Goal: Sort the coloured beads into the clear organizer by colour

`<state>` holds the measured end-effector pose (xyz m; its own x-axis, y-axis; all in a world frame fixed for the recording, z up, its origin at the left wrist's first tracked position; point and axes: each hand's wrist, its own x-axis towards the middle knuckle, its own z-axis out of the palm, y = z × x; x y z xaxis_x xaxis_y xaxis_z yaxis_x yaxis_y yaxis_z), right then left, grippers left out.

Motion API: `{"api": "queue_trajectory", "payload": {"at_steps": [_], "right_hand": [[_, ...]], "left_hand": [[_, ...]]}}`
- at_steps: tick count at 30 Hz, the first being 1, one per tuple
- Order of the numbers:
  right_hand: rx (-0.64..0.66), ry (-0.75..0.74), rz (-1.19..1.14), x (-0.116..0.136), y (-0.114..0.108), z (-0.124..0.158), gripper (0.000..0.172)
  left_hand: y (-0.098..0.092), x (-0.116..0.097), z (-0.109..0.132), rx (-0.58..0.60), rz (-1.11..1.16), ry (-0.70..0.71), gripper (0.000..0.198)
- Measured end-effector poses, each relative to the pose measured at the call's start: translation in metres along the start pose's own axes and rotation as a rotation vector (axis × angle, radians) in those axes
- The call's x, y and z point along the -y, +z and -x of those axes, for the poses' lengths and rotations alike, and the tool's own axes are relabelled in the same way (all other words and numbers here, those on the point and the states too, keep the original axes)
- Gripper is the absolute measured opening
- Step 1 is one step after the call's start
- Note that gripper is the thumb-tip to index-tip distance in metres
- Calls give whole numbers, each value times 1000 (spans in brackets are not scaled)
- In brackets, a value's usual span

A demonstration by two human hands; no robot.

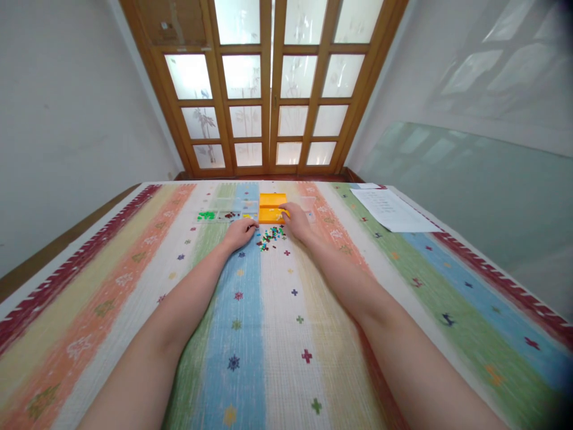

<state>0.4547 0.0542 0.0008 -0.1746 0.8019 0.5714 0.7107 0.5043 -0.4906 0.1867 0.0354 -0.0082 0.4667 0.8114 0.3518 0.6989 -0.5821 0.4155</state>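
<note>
My right hand (296, 221) reaches over the right side of a small open orange box (268, 215), thumb and finger apart at its edge. A few pale bits lie in the box near those fingertips. To the left, my left hand (240, 233) rests by the front edge of a clear compartment tray (215, 204), fingers curled together; whatever may be between them is too small to make out. Green pieces (206, 215), brown pieces (231, 215) and yellow pieces (248, 216) sit in separate compartments. Between my hands, a loose pile of small mixed-colour pieces (271, 237) lies on the cloth.
A striped, patterned tablecloth (239, 358) covers the table. Printed white sheets (391, 210) lie at the far right. Beyond the table's back edge stand wooden doors with glass panes (248, 116). A glassy panel (483, 197) leans along the right wall.
</note>
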Motion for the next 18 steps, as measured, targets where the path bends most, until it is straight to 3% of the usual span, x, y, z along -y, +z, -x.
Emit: {"api": "queue_trajectory", "payload": {"at_steps": [5,11,18], "right_hand": [[102,-41,-37,5,-13,5,25],[613,-84,-26,32,-20,8,14],[947,-43,-63,53,-25,12,12]], "left_hand": [[2,3,-1,2,5,12,29],[-1,-1,1,2,4,19,29],[-5,-8,1,89,8,129,23]]}}
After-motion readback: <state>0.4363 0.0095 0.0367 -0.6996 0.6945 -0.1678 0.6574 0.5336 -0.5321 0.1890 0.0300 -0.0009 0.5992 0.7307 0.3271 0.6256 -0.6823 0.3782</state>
